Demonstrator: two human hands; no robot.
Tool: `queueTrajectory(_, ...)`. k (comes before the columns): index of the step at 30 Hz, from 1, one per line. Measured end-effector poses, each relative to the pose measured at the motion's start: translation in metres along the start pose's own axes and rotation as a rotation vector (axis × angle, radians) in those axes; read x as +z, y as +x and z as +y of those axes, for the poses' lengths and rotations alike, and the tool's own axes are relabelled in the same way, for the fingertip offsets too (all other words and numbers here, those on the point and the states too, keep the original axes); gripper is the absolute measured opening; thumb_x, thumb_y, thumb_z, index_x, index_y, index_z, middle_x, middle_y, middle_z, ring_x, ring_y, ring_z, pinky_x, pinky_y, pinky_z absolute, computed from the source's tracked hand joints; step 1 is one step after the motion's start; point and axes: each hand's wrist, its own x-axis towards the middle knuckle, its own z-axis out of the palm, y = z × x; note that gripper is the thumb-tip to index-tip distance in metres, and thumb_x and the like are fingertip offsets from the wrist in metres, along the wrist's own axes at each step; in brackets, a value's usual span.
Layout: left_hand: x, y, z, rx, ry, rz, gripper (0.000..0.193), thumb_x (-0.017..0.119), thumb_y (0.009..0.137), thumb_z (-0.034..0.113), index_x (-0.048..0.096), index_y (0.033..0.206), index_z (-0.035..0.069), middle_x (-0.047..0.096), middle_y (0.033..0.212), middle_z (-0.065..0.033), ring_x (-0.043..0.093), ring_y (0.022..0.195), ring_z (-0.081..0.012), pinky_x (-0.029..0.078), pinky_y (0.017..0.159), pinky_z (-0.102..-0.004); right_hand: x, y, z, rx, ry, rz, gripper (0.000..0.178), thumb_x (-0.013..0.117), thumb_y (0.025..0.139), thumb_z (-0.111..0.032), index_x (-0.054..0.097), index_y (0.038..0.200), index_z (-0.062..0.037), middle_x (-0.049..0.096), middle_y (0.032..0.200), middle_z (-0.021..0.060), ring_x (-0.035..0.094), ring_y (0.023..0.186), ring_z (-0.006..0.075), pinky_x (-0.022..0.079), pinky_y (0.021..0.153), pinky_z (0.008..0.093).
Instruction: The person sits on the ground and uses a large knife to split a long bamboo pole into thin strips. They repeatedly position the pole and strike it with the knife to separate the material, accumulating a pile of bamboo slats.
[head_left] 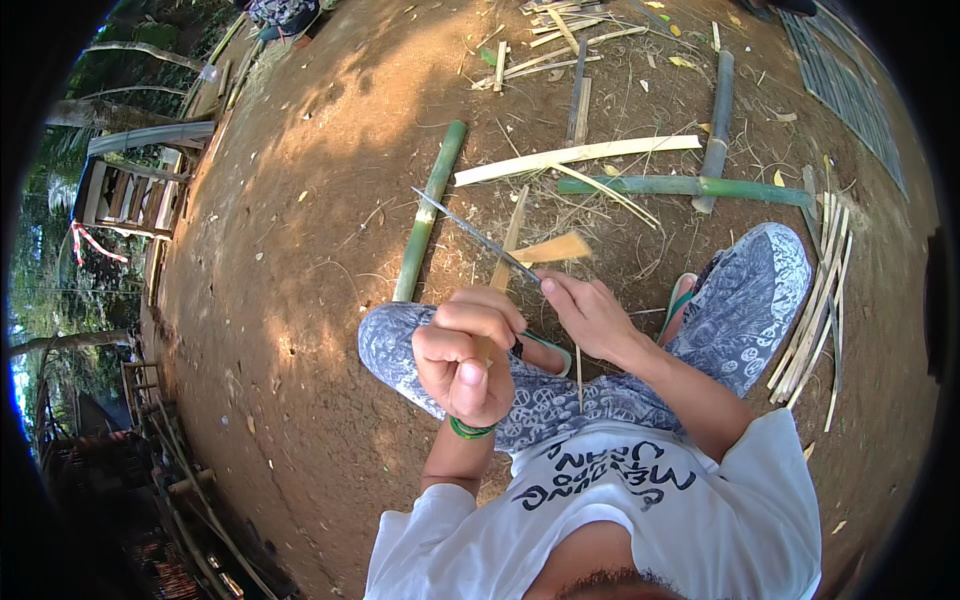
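Observation:
My left hand point(465, 350), with a green band at its wrist, is raised near my knee. Its fingers are curled round a thin bamboo strip point(512, 232), which runs away from me past the knife. My right hand point(592, 312) grips a long, narrow knife point(462, 225); the handle is mostly hidden in the fist. The blade points to the far left and crosses the strip. Beside the blade a pale, blurred bamboo piece point(557, 248) sticks out to the right; whether it joins the strip I cannot tell.
Green bamboo poles point(425, 225) lie on the bare soil, another point(670, 185) to the right. A split pale slat point(600, 152) lies ahead. Thin strips point(815, 310) are bundled by my right knee. A slatted bamboo panel point(840, 85) is far right; a person point(285, 15) sits far left.

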Motion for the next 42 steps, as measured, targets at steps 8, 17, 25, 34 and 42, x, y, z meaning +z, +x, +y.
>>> queueTrajectory(8, 0.011, -0.003, -0.019, 0.041, -0.062, 0.259, 0.04, 0.036, 0.108, 0.039, 0.031, 0.077, 0.015, 0.033, 0.057, 0.0017, 0.022, 0.044, -0.0081, 0.022, 0.043, -0.0253, 0.005, 0.003, -0.007, -0.104, -0.043, -0.007, 0.039, 0.047, 0.102, -0.032, 0.064, 0.115, 0.0021, 0.065, 0.067, 0.0245, 0.066, 0.066, 0.0439, 0.052, 0.06, 0.0494)
queueTrajectory(17, 0.007, 0.006, -0.026, 0.095, -0.031, 0.169, 0.037, 0.03, 0.109, 0.038, 0.029, 0.081, 0.014, 0.032, 0.059, 0.002, 0.027, 0.044, -0.0077, 0.024, 0.044, -0.0232, 0.011, 0.015, 0.01, -0.027, -0.105, 0.03, 0.039, 0.045, 0.103, -0.031, 0.066, 0.103, 0.0023, 0.061, 0.066, 0.0266, 0.062, 0.063, 0.0479, 0.048, 0.059, 0.0527)
queueTrajectory(25, 0.007, 0.007, -0.036, 0.098, -0.086, 0.249, 0.038, 0.032, 0.109, 0.035, 0.029, 0.079, 0.014, 0.031, 0.057, 0.0023, 0.026, 0.044, -0.0066, 0.023, 0.043, -0.0225, 0.011, 0.034, 0.042, 0.106, -0.072, -0.003, 0.041, 0.045, 0.104, -0.032, 0.068, 0.106, 0.002, 0.063, 0.075, 0.026, 0.065, 0.074, 0.0453, 0.049, 0.064, 0.0483)
queueTrajectory(34, 0.009, 0.016, -0.036, 0.104, -0.104, 0.237, 0.037, 0.035, 0.109, 0.032, 0.03, 0.077, 0.014, 0.031, 0.057, 0.0026, 0.024, 0.043, -0.006, 0.022, 0.042, -0.0228, 0.013, 0.061, 0.063, 0.084, -0.227, 0.015, 0.049, 0.046, 0.103, -0.037, 0.07, 0.089, 0.0023, 0.064, 0.071, 0.0284, 0.064, 0.071, 0.0485, 0.05, 0.067, 0.0542)
queueTrajectory(42, 0.0, 0.014, -0.041, 0.136, -0.097, 0.301, 0.038, 0.034, 0.109, 0.032, 0.029, 0.076, 0.014, 0.03, 0.057, 0.0031, 0.022, 0.043, -0.0047, 0.019, 0.041, -0.0225, 0.016, 0.054, 0.014, -0.016, -0.108, -0.007, 0.052, 0.046, 0.102, -0.042, 0.072, 0.092, 0.0022, 0.065, 0.072, 0.0286, 0.065, 0.073, 0.0478, 0.051, 0.068, 0.0512)
